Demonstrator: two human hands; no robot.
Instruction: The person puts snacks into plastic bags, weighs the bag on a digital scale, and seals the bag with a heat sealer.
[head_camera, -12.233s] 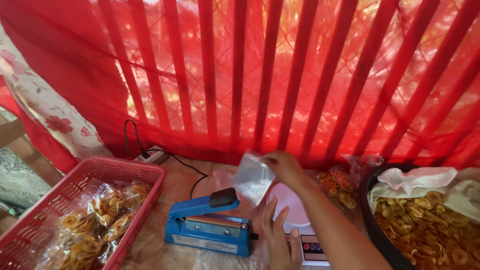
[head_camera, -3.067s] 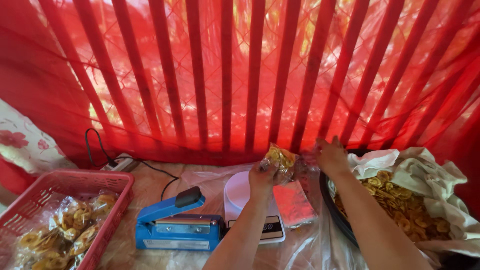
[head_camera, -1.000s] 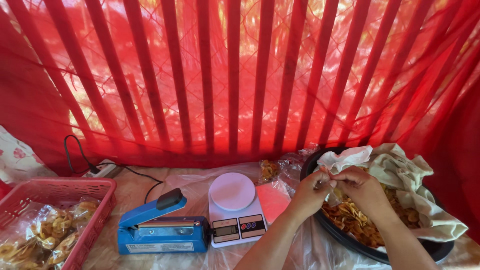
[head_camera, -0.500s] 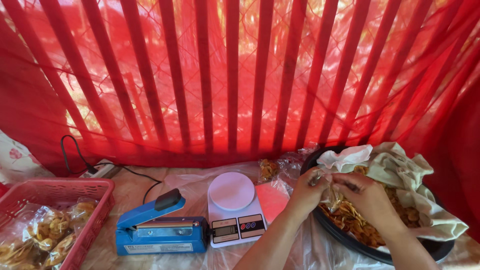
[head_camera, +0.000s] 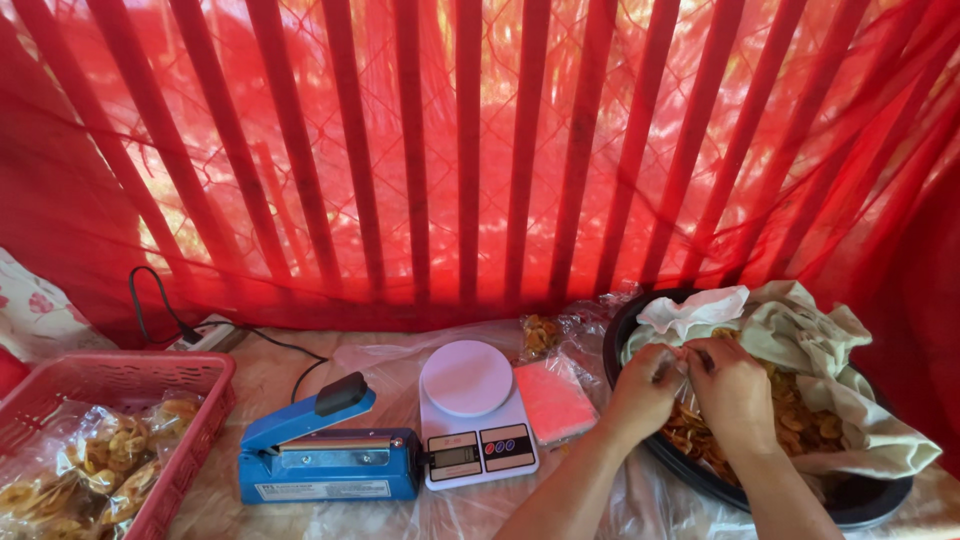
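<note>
1. We are at the filling step: our left hand (head_camera: 640, 392) and right hand (head_camera: 733, 390) meet over the black basin (head_camera: 880, 498) of fried snack rings (head_camera: 790, 420), both closed on a clear plastic bag (head_camera: 682, 388) (its mouth is hard to make out).
2. Both wrists bend down, knuckles up, fingers curled around the bag.
3. The next move probably calls for care with the bag's mouth and a steady carry to the white kitchen scale (head_camera: 472, 410), beside the blue heat sealer (head_camera: 325, 458).
</note>
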